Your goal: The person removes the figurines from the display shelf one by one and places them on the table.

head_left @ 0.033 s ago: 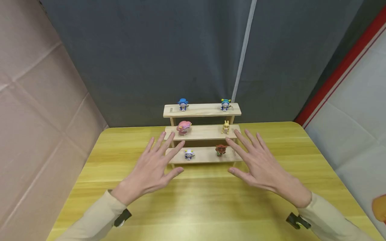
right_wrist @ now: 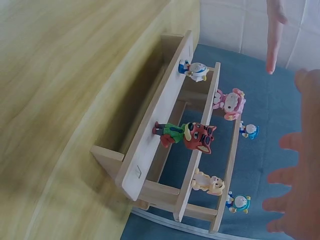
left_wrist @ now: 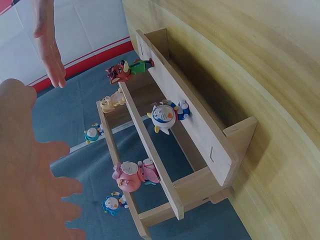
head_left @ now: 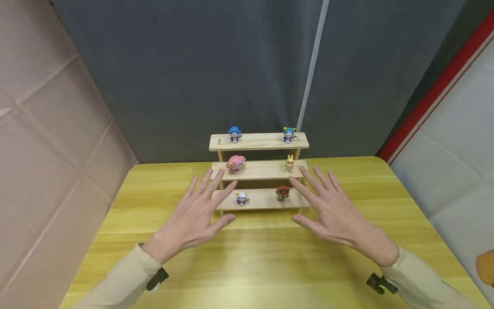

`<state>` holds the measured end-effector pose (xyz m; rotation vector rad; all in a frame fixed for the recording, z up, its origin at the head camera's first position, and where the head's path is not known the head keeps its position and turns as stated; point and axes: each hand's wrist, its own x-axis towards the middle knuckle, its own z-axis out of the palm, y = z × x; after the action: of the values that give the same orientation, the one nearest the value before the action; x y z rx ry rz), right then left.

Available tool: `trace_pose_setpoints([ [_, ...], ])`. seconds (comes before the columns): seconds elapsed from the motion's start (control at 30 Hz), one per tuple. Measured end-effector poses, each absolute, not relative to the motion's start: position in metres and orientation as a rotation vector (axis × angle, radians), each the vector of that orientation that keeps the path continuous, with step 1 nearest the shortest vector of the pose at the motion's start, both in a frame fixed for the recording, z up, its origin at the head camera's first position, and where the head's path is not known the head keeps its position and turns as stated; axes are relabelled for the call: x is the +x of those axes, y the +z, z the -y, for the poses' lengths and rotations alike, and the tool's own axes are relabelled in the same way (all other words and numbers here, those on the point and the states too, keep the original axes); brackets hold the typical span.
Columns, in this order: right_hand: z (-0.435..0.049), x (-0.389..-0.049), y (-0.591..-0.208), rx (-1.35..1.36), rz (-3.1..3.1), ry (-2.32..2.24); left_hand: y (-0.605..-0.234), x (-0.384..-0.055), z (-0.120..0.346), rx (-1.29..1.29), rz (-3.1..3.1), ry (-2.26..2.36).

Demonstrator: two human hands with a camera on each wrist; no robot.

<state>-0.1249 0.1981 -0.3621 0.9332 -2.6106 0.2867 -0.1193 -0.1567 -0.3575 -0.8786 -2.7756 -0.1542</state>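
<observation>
My left hand (head_left: 193, 214) hovers with fingers spread, palm down, left of a three-step wooden shelf (head_left: 262, 171). Mirroring it on the right side, my right hand (head_left: 339, 212) is spread too, holding nothing. On the bottom step stand a white-hatted figurine (head_left: 242, 198) and a red fox figurine (left_wrist: 120, 72) in green clothes. The middle step bears a pink figurine (right_wrist: 231, 103) and a cream-yellow rabbit-eared figurine (head_left: 289, 163). Up top are a blue-hatted figurine (head_left: 234, 134) and one in a teal and yellow hat (head_left: 288, 134). Neither hand visibly touches any figurine.
The shelf stands on a yellow wood-grain table (head_left: 254, 266), near its back edge. Behind rises a dark grey curtain (head_left: 185, 77). Pale fabric walls (head_left: 50, 141) flank both sides, with a red strip (head_left: 432, 92) on the right. An orange object (head_left: 485, 267) shows at the right edge.
</observation>
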Motion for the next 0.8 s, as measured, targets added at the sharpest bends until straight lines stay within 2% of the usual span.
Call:
trace_pose_setpoints([
  [0.8, -0.204, -0.162, -0.350, 0.853, 2.598, 0.334, -0.357, -0.143, 0.172, -0.814, 2.818, -0.203],
])
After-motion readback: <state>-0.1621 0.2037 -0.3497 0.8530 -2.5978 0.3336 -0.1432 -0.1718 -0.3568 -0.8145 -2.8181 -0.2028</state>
